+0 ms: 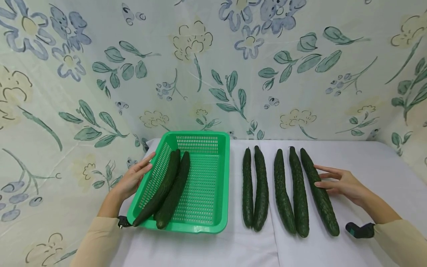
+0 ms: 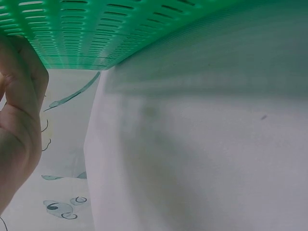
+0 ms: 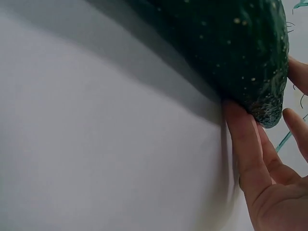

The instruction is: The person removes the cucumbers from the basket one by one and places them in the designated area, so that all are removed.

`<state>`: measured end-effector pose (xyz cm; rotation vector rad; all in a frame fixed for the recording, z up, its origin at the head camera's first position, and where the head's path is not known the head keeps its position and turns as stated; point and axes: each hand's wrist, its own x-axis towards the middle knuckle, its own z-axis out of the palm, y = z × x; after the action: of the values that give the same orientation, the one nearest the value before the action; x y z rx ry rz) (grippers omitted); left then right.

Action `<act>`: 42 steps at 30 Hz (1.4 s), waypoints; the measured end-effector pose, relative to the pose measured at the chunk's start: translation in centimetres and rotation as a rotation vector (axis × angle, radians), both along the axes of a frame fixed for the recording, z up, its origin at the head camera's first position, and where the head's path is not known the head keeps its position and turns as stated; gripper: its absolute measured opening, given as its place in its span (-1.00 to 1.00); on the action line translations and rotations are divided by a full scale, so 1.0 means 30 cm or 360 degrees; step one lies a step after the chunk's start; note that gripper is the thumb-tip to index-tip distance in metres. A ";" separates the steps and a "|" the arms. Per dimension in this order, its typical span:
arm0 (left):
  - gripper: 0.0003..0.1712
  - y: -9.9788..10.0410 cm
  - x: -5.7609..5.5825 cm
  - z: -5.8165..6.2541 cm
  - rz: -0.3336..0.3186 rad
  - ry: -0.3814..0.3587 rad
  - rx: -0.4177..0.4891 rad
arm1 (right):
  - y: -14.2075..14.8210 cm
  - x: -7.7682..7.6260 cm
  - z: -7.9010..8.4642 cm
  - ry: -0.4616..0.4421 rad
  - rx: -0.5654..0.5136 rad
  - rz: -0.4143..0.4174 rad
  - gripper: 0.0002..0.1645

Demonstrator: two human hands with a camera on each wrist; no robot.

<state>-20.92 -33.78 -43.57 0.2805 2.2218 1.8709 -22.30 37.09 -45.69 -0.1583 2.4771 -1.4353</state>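
In the head view my left hand (image 1: 133,178) rests at the left rim of a green plastic basket (image 1: 221,193), with extended fingers touching it. Two dark green cucumbers (image 1: 175,191) lie lengthwise in its left half, their near ends over the front rim. Part of the left hand is hidden by the basket wall in the left wrist view. At the right, my right hand (image 1: 345,186) touches the rightmost cucumber (image 1: 321,196) with fingers loosely extended. The right wrist view shows fingers (image 3: 245,149) against the tapered cucumber end (image 3: 262,103). That cucumber lies on the white cloth.
Several more cucumbers lie side by side on the white cloth (image 1: 247,246): a pair (image 1: 261,189) next to the basket and another pair (image 1: 299,193) further right. A floral curtain (image 1: 200,74) hangs behind and at the sides. Both wrists carry dark devices (image 1: 360,230).
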 end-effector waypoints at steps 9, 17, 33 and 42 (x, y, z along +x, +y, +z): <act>-0.35 -0.001 0.000 0.003 0.0001 -0.0006 0.0022 | -0.014 -0.005 0.008 -0.0002 0.0034 -0.0009 -0.07; -0.34 0.004 -0.010 0.003 0.0002 -0.0028 0.0023 | -0.003 0.018 0.007 -0.0022 -0.0016 -0.0042 -0.11; -0.34 0.000 -0.001 -0.006 0.0001 -0.0020 0.0016 | 0.001 0.027 0.004 -0.0079 -0.0015 -0.0063 -0.11; -0.34 0.000 0.000 -0.001 -0.0005 -0.0030 0.0001 | 0.017 0.020 0.023 -0.0017 0.0014 0.0000 -0.19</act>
<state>-20.93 -33.79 -43.61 0.2650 2.2075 1.8649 -21.70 37.61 -45.00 -0.1483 2.4747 -1.4213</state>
